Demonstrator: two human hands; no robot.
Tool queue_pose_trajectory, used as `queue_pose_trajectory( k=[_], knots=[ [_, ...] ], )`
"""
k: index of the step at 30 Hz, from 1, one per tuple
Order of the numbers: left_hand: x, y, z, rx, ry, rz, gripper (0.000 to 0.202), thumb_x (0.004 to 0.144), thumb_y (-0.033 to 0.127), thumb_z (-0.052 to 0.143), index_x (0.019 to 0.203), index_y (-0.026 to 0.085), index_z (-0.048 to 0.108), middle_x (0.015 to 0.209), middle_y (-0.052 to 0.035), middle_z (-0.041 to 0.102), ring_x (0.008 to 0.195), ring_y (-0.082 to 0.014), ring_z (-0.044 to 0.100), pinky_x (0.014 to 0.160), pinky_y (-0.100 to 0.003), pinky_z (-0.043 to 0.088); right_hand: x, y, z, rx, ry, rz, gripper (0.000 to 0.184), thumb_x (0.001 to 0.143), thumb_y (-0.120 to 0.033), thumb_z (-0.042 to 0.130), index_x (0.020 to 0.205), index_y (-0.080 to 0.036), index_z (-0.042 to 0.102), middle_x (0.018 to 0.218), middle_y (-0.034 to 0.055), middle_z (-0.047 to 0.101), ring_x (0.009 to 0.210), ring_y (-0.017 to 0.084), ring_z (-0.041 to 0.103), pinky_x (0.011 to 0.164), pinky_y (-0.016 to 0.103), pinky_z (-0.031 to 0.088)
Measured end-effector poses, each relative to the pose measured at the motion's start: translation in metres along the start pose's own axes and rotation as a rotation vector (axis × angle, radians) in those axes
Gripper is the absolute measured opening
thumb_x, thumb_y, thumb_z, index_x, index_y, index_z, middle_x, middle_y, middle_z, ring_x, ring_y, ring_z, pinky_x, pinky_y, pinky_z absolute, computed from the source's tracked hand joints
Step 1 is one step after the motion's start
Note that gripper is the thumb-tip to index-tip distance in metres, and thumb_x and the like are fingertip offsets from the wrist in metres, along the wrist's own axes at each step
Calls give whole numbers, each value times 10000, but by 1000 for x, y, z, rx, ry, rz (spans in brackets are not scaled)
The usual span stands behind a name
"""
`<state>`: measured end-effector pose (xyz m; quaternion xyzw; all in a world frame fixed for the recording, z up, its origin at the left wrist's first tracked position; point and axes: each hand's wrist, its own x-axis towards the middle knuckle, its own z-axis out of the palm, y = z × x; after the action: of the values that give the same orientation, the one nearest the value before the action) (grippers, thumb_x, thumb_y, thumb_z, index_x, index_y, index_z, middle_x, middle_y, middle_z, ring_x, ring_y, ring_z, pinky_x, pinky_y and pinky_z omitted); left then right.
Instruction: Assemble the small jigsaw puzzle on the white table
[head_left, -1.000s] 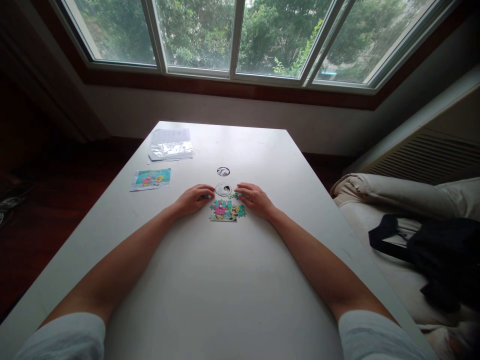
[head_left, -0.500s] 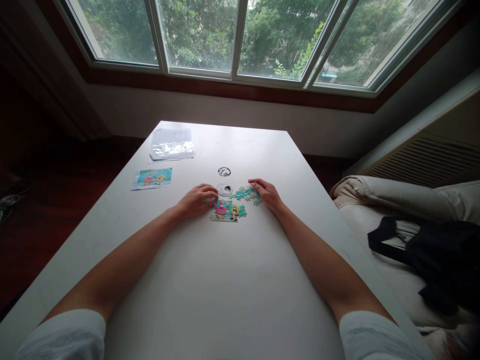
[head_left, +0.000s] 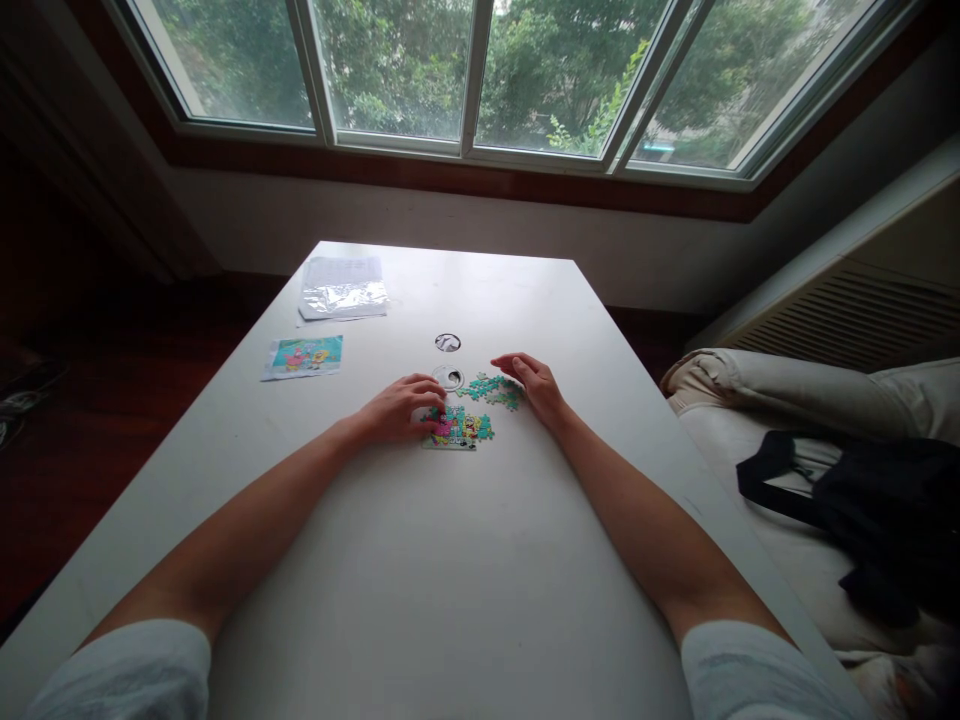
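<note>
A wide white-framed bay window (head_left: 465, 70) spans the far wall, green trees behind it; below it a long white tabletop (head_left: 450, 580) runs toward the person; to its right lies a pale cushioned seat (head_left: 787, 390) with a black strapped bag (head_left: 885, 500) on it. Both bare forearms stretch from white sleeves across the tabletop. At the far left of the tabletop rests a clear crinkled plastic sleeve (head_left: 343, 288); nearer, just below it, lies a small teal cartoon picture card (head_left: 303, 356).

The left hand (head_left: 401, 405) lies palm down, its bent fingers on the left edge of a small partly joined colourful jigsaw puzzle (head_left: 463, 430), which lies flat near the middle of the tabletop; whether those fingers pinch a piece, I cannot tell. The right hand (head_left: 536, 385) lies loosely spread with nothing in it, fingers pointing left, touching the right side of a cluster of loose teal puzzle pieces (head_left: 491, 388) just beyond the puzzle; the two hands are apart, the puzzle and pieces between them. Beyond these sit two small round grey discs (head_left: 448, 343), one behind the other; the nearer is just beside the left fingertips.
</note>
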<state>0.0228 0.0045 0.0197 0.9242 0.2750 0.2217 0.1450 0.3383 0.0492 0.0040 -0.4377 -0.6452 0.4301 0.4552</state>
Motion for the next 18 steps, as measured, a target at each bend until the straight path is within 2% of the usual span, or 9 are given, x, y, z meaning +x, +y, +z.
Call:
queue_pose_trajectory(
  k=[3,7,12,18],
  knots=[
    [1,3,-1,-33,-6,6,205,867,334,699,1059,267,721,1264,-48,676,1284,-255,524,1112,-414,424,1,7,-3,-340,34,-85,250,920,-400,547,1007,-248,725,1091,48,726,1037,236,639,952,413,503],
    [3,2,-2,-77,-2,18,131,881,334,690,978,261,740,1219,-51,697,1257,-248,544,1094,-403,439,0,10,-5,-657,-58,-221,173,853,-281,611,971,-254,735,1165,64,687,1137,269,572,1010,444,460],
    [3,-1,-5,-123,7,33,135,913,339,659,946,255,760,1169,-61,719,1219,-240,572,1068,-394,459,-2,7,-2,-762,-87,-239,179,842,-273,644,997,-264,734,1194,63,663,1143,269,561,1024,437,453],
    [3,1,-6,-142,18,31,175,941,331,614,952,252,770,1143,-65,730,1192,-237,587,1055,-395,468,-1,2,-2,-821,-126,-195,183,846,-285,659,1014,-263,729,1189,66,652,1128,271,559,1017,431,450]
  ],
)
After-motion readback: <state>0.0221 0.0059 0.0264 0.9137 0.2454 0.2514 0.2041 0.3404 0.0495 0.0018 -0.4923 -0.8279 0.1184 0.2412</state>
